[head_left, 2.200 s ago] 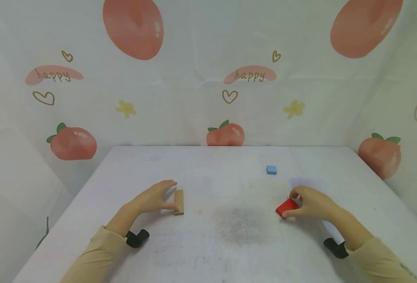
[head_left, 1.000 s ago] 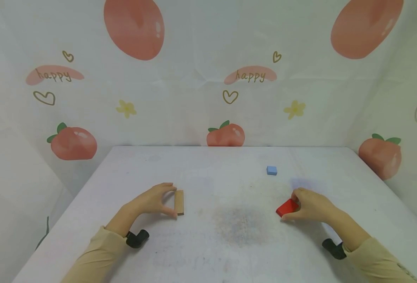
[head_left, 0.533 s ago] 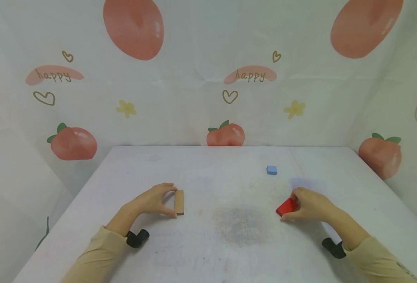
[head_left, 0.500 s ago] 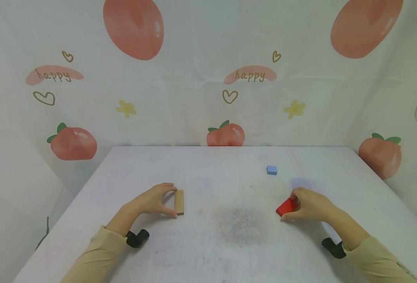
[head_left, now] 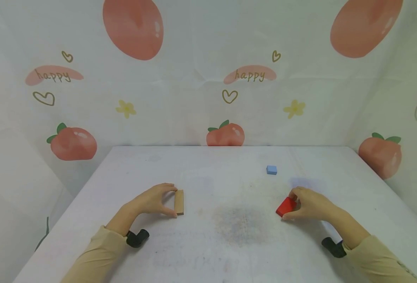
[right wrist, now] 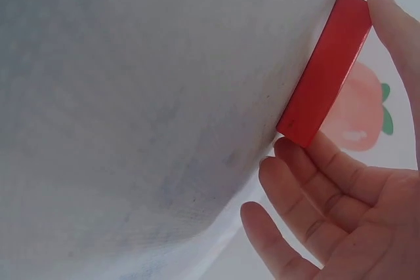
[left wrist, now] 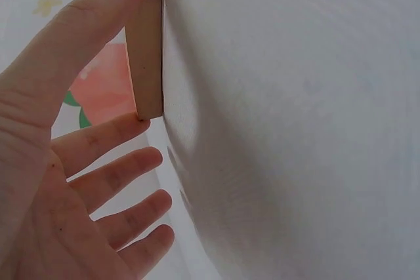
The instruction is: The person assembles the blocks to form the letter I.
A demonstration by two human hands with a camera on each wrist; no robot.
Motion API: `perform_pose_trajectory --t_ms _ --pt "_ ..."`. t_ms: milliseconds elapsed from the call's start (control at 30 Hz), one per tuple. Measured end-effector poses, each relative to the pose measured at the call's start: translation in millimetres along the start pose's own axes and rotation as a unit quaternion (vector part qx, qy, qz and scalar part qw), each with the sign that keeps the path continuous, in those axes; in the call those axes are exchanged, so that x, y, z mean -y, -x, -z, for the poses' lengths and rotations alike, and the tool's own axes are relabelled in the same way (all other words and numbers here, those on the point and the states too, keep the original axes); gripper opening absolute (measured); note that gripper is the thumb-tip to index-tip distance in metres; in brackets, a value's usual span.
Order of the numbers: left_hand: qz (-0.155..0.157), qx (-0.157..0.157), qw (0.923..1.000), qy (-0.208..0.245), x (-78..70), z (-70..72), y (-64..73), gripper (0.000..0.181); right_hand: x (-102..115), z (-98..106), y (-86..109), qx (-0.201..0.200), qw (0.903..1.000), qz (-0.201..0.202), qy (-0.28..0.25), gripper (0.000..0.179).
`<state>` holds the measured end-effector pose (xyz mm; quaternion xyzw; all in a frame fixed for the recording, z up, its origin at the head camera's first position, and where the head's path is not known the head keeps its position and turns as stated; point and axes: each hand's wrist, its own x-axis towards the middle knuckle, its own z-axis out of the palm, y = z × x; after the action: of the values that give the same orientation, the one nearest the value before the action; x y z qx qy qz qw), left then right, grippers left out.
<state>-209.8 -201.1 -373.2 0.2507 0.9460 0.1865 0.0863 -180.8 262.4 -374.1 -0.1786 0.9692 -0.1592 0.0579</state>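
Note:
On the left of the table lies a narrow tan wooden block (head_left: 179, 203), its length pointing away from me. My left hand (head_left: 152, 199) pinches it end to end: the thumb is at the near end and the index fingertip at the far end. In the left wrist view the other fingers spread beside the wooden block (left wrist: 146, 57), off it. Over on the right, my right hand (head_left: 312, 204) holds a red block (head_left: 285, 206), set at a slant, between thumb and fingers. The right wrist view shows the red block (right wrist: 328, 67) with the thumb at one end and fingertips at the other.
A small blue block (head_left: 271, 170) sits farther back, right of the middle. The white table (head_left: 208, 251) has a grey smudge in its centre. A printed curtain (head_left: 194, 106) hangs behind the table. Each wrist wears a black device, such as the left wrist camera (head_left: 137, 238).
My left thumb and index finger came in to the wooden block's two ends. The right fingers settled around the red block, which has turned slightly. The blue block has stayed put.

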Motion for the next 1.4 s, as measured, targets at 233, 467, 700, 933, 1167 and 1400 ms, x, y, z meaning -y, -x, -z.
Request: perform_pose_trajectory --t_ms 233,467,700,933,1167,1400 --pt "-0.013 -0.012 0.9998 -0.003 -1.3 0.6 0.4 0.081 -1 0 -0.6 0.0 1.0 0.002 -0.001 0.053" --pt "-0.018 -0.027 0.9995 0.002 -0.3 0.2 -1.2 0.081 1 1 -0.2 0.006 1.0 0.0 -0.005 0.053" --pt "-0.019 -0.029 0.9994 0.005 1.6 0.7 -3.1 0.081 1 2 0.3 0.005 1.0 0.003 -0.007 0.053" --pt "-0.02 -0.03 0.9993 0.011 0.2 1.9 -8.0 0.081 1 1 0.1 0.01 0.9999 -0.003 -0.013 0.054" --pt "-0.024 -0.031 0.9991 0.017 -5.2 2.6 -15.1 0.079 1 2 0.0 0.01 0.9998 0.0 -0.016 0.054" --pt "-0.03 -0.032 0.9988 0.019 -10.5 2.5 -23.2 0.079 2 2 -0.7 0.014 0.9997 -0.004 -0.018 0.054"
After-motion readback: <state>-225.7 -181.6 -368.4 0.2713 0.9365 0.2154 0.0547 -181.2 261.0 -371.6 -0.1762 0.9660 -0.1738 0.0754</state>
